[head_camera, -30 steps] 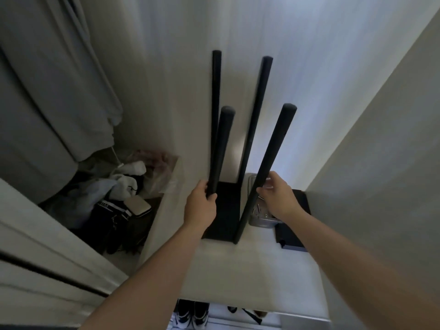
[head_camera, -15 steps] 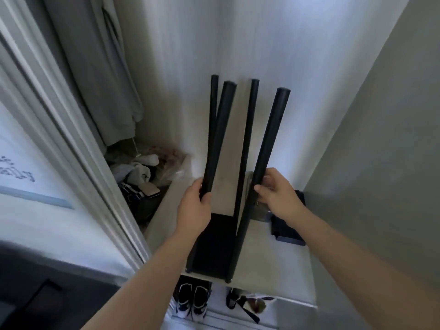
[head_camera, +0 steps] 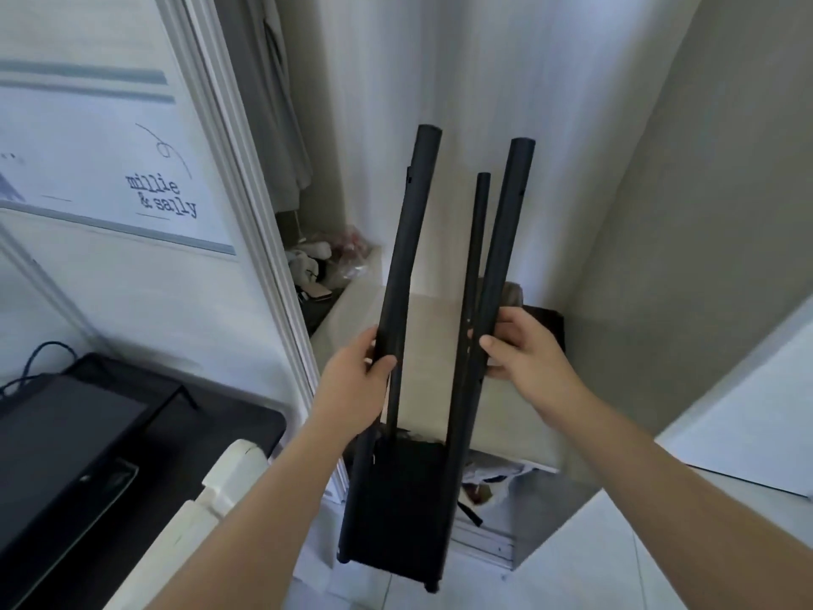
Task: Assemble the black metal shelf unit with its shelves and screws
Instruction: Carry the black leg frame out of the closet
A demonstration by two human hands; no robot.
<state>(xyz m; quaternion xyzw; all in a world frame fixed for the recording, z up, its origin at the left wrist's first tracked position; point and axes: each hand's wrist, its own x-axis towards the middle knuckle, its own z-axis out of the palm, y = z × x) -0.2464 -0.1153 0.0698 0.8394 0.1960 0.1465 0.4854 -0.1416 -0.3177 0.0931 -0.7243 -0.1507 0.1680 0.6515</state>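
Head view: black shelf unit (head_camera: 396,499) held aloft, tilted, seemingly clear of white cabinet (head_camera: 506,416). Left hand (head_camera: 352,376) wraps left post (head_camera: 409,257); right hand (head_camera: 523,350) grips right post (head_camera: 501,257). Risk: loose screws letting posts twist; foot snagging cabinet edge.

Rear left post (head_camera: 393,411) seemingly mostly hidden

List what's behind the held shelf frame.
Behind the shelf frame: pale cabinet top, white wall. Right hand covers most of a black item; the frame's base hides part of the cabinet front.
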